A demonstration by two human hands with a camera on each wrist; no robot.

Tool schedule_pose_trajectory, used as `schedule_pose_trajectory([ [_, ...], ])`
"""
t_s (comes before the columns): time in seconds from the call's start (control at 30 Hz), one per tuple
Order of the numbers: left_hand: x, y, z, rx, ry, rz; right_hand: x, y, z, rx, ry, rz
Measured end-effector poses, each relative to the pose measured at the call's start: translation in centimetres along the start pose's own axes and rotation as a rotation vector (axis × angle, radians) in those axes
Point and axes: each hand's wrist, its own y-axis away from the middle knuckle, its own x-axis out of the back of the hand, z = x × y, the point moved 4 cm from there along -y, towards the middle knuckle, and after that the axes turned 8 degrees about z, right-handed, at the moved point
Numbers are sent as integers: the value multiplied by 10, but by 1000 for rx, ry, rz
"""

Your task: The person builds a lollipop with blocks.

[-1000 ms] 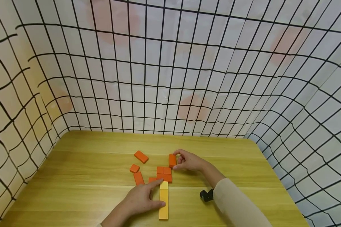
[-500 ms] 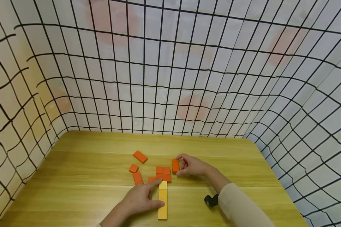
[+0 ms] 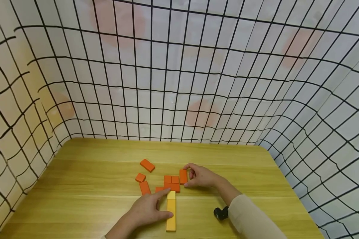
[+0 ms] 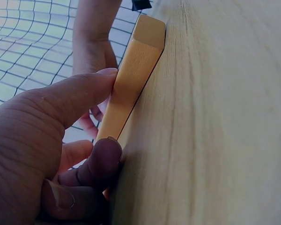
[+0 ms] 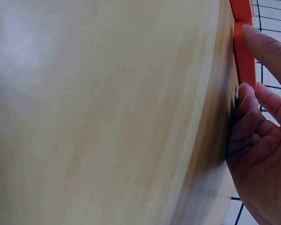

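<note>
My right hand [image 3: 203, 176] pinches an orange rectangular block [image 3: 183, 177] between thumb and index finger, at the right side of a small orange group. In that group, two small orange blocks [image 3: 171, 179] sit beyond a wider orange block [image 3: 175, 188]. A pale yellow block [image 3: 171, 195] and a long yellow block [image 3: 171, 215] form a strip running toward me. My left hand [image 3: 146, 209] rests its thumb on the long yellow block [image 4: 131, 79], its index finger reaching the strip's far end. Its other fingers are partly hidden; in the left wrist view they bend near the block's side.
Left of the group lie loose orange blocks: one at the back [image 3: 147, 165], a small one [image 3: 140, 177], and one [image 3: 145, 188] near my left hand. A black object [image 3: 220, 213] shows by the right sleeve. Black netting [image 3: 167, 83] stands around the wooden table [image 3: 92, 186].
My right hand has brought the orange block nearer to me, first a little right, then back left beside the orange group. The left hand has stayed in place.
</note>
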Motion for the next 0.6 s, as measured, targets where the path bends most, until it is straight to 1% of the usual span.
schedule_pose_trajectory([
  [0.17, -1, -1, -1, 3, 8, -6, -2, 1, 0, 9, 18, 14],
  [0.3, -1, -1, -2, 1, 8, -6, -2, 1, 0, 10, 10, 11],
  [0.6, -2, -2, -3, -1, -1, -1, -2, 1, -2, -2, 23, 24],
])
